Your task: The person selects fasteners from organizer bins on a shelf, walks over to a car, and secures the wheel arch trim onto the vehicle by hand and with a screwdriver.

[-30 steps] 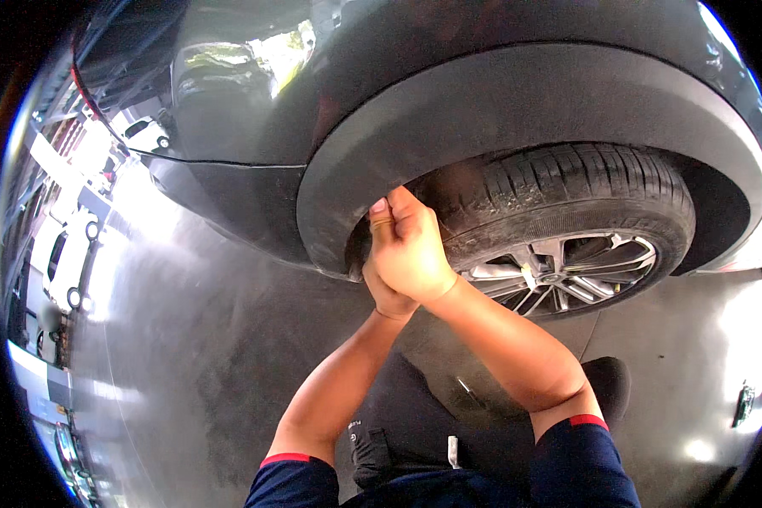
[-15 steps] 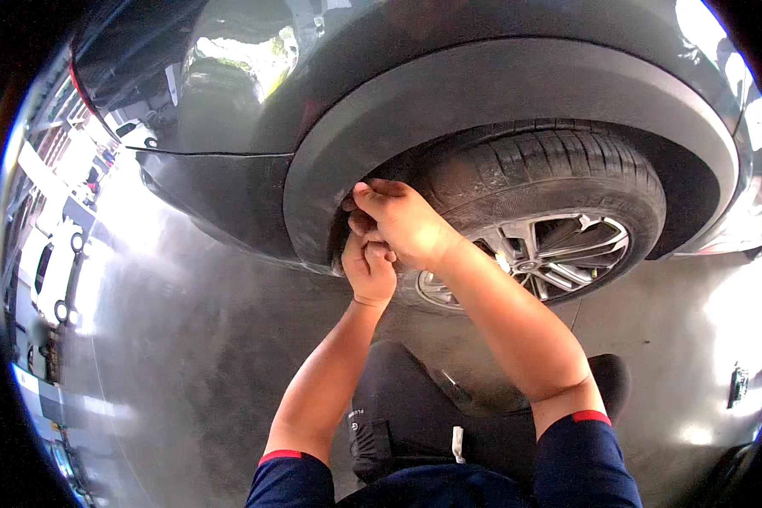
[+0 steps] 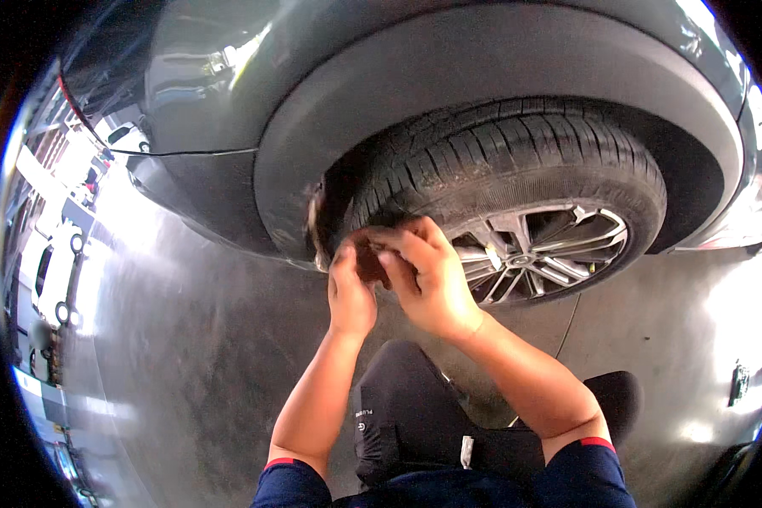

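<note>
My left hand [image 3: 350, 292] is raised beside the wheel arch trim [image 3: 292, 161] of a dark grey car. Its thumb points up, while its other fingers are shadowed and smeared by motion. To its right, my right hand [image 3: 438, 284] is in front of the tyre [image 3: 516, 165], its thumb and curved fingers apart. The two hands almost meet at the fingertips, around a dark, blurred patch; I cannot make out any held thing there. Just above my left hand, the lower edge of the trim shows a pale, uneven strip [image 3: 316, 224].
The spoked alloy wheel [image 3: 521, 261] is right of my hands, and the dark bumper [image 3: 190, 190] curves away to the left. Below is a grey, glossy floor [image 3: 186, 364]. A white car [image 3: 57, 271] stands far left. My bent knees [image 3: 411, 381] are close beneath my arms.
Both hands have drawn back from the wheel arch edge, down and toward me, and have come apart a little. My right hand has opened. The view has shifted, so more tyre tread shows.
</note>
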### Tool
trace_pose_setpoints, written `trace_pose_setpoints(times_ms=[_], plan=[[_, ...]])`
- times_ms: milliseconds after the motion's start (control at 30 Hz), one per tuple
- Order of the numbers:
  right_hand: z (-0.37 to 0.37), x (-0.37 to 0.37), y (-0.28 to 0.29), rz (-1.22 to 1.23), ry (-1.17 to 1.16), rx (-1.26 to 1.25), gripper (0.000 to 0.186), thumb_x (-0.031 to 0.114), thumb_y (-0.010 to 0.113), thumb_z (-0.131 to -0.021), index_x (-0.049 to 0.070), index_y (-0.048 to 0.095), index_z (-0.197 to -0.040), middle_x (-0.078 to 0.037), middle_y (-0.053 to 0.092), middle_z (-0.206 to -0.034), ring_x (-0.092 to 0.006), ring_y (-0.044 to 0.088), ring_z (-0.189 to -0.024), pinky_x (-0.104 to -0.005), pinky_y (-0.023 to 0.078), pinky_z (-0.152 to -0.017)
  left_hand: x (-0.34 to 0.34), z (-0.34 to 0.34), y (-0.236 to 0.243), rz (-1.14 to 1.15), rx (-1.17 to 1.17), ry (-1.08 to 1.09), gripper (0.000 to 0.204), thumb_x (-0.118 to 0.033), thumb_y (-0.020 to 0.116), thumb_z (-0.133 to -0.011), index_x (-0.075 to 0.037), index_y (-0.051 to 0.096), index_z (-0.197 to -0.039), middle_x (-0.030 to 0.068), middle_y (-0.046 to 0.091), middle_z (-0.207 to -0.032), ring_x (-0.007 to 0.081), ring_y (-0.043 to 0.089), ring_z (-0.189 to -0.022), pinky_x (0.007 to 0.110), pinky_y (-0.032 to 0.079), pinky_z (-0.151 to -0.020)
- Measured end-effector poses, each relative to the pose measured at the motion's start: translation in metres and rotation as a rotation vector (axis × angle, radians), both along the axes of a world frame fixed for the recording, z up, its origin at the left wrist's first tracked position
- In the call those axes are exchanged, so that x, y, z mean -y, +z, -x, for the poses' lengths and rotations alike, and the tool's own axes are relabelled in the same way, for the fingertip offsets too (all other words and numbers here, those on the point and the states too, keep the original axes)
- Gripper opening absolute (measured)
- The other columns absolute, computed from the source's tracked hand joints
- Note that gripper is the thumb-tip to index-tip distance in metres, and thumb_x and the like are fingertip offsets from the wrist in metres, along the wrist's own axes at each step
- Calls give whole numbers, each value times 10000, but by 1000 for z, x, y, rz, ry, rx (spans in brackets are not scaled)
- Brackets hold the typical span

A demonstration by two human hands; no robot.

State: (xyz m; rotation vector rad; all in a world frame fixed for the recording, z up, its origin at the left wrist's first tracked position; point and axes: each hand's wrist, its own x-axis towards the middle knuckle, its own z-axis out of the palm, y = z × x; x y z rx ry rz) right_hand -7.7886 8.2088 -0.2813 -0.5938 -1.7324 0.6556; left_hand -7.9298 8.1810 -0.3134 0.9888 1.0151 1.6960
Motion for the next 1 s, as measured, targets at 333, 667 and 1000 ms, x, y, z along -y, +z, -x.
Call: trace_pose_setpoints(times_ms=[333,667,1000], plan=[[-23,4,-25,-61,-162,-60,404,24,753,-765,63,675,-1160,-175,652,-1072,-413,650,-962,-447,549,-815,10,-28,26,71,-597,-27,362,-278,467,-1096,10,678,-1153,76,705,-1064,137,618,-969,303,500,-853],[-69,37,-276,725,-152,751,550,301,741,-885,2,535,-1299,-244,597,-1241,-421,615,-1149,-473,525,-974,-49,-23,47,-138,-708,210,384,-275,362,-1125,-16,641,-1080,45,631,-804,80,480,-551,236,409,-514],[-77,128,-401,1075,4,1231,454,317,764,-876,38,607,-1197,-204,658,-1242,-371,657,-1158,-476,552,-959,-61,10,26,-144,-357,244,435,-368,371,-1113,-39,644,-1037,62,623,-714,77,441,-434,221,357,-385]])
